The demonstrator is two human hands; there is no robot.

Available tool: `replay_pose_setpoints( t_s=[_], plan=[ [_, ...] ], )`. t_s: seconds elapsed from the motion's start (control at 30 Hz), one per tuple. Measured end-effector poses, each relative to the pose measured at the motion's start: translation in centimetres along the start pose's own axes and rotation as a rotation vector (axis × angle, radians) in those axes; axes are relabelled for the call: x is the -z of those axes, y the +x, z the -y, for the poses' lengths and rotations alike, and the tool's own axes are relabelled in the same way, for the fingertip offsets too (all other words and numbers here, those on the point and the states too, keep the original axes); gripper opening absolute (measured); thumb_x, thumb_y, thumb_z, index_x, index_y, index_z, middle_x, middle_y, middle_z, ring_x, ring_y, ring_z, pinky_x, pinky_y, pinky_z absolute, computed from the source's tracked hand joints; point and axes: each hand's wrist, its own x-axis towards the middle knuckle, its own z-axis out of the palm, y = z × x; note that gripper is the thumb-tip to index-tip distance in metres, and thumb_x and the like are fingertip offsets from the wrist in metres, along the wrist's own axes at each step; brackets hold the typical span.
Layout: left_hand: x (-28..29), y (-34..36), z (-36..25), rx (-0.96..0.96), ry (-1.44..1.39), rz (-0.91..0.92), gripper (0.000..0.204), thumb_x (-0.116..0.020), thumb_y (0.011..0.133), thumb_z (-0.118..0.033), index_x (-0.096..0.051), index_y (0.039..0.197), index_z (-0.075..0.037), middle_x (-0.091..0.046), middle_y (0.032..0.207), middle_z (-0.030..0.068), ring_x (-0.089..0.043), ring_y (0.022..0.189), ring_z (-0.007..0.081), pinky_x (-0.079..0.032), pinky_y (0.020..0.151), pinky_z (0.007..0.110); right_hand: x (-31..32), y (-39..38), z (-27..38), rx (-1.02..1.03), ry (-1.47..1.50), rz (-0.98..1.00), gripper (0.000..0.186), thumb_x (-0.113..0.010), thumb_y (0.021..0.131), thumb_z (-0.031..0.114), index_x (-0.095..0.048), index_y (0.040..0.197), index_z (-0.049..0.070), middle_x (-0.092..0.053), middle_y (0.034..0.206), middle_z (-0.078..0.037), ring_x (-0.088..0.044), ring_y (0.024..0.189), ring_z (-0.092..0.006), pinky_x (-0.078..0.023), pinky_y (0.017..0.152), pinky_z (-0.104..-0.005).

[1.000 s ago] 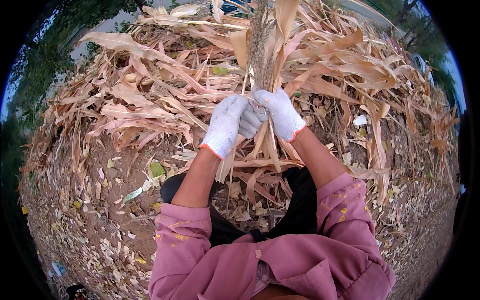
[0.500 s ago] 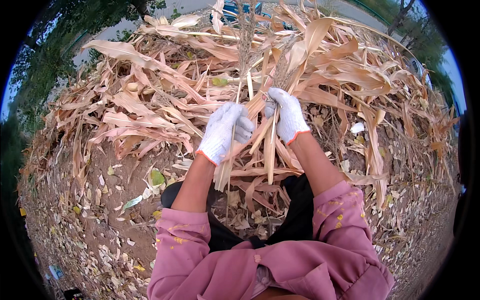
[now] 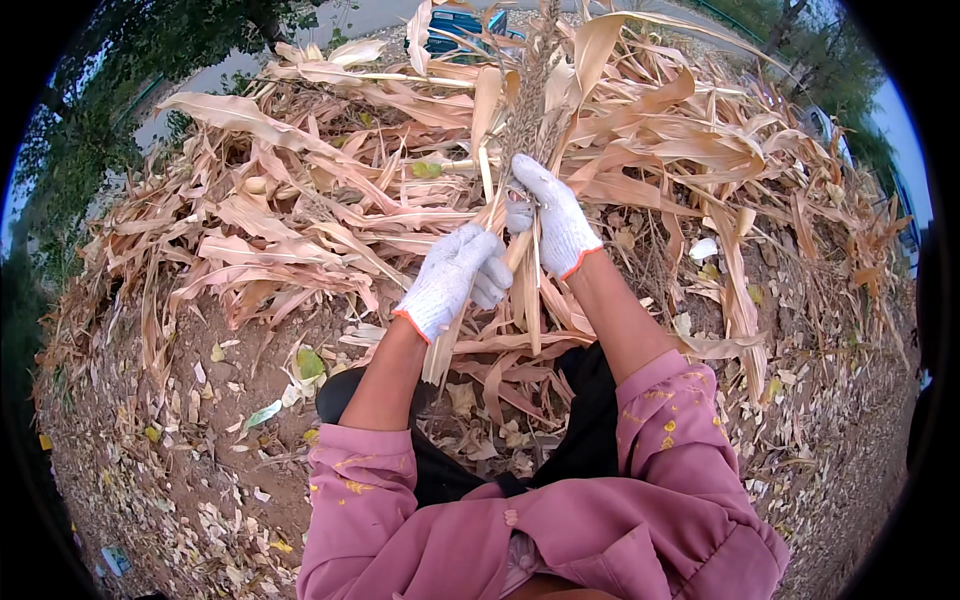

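My left hand (image 3: 452, 275), in a white knit glove with an orange cuff, is closed on the lower part of some pale, dry stalks and leaf strips (image 3: 441, 350). My right hand (image 3: 550, 215), gloved the same way, grips an upright bunch of tan leaves and grey-brown feathery tassels (image 3: 530, 110) a little higher and to the right. The bunch rises from between my hands toward the top of the view, and some of its lower ends show below them. Part of what each hand holds is hidden by the fingers.
A heap of dry corn leaves (image 3: 280, 230) spreads across the ground ahead. Dirt with scattered small leaves (image 3: 230, 440) surrounds my dark-trousered legs (image 3: 590, 410). A teal object (image 3: 450, 35) stands behind the heap, with a pale path (image 3: 220, 80) and trees beyond.
My hands moved from close together to apart, the left lower and leftward. Since half a second ago the right has risen, and the tassels, which had spread into two strands, stand closer together.
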Motion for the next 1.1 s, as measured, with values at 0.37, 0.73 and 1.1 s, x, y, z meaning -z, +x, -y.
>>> replay_pose_setpoints(
  t_s=[0.37,0.73,1.1],
  plan=[
    [-1.5,-0.4,-1.1,-0.167,-0.019,-0.213,0.026,-0.059,0.091,-0.027,-0.057,0.097,-0.002,-0.064,0.074,0.0067,-0.059,0.062,0.0129,-0.050,0.060,0.026,-1.7,-1.7,0.1,0.065,-0.205,-0.073,0.017,-0.064,0.088,0.020,-0.063,0.091,0.004,-0.058,0.073,-0.002,-0.050,0.055,-0.0107,-0.040,0.048,-0.0254],
    [-1.2,0.0,-0.4,-0.170,-0.026,-0.272,0.021,-0.056,0.094,-0.024,-0.058,0.090,-0.003,-0.064,0.071,0.0045,-0.057,0.056,0.0100,-0.047,0.054,0.023,-2.8,-2.1,-1.4,-0.044,-0.215,-0.089,0.021,-0.058,0.088,0.022,-0.058,0.076,0.005,-0.054,0.059,-0.004,-0.048,0.048,-0.0137,-0.037,0.047,-0.0287],
    [-1.0,0.5,0.3,-0.199,0.018,-0.345,0.020,-0.055,0.094,-0.024,-0.055,0.087,-0.006,-0.063,0.069,0.0034,-0.052,0.051,0.0081,-0.043,0.049,0.021,-2.9,-2.2,-1.9,-0.190,-0.181,0.013,0.026,-0.052,0.091,0.023,-0.054,0.069,0.008,-0.052,0.059,-0.005,-0.043,0.047,-0.0151,-0.035,0.047,-0.0296]
  ],
)
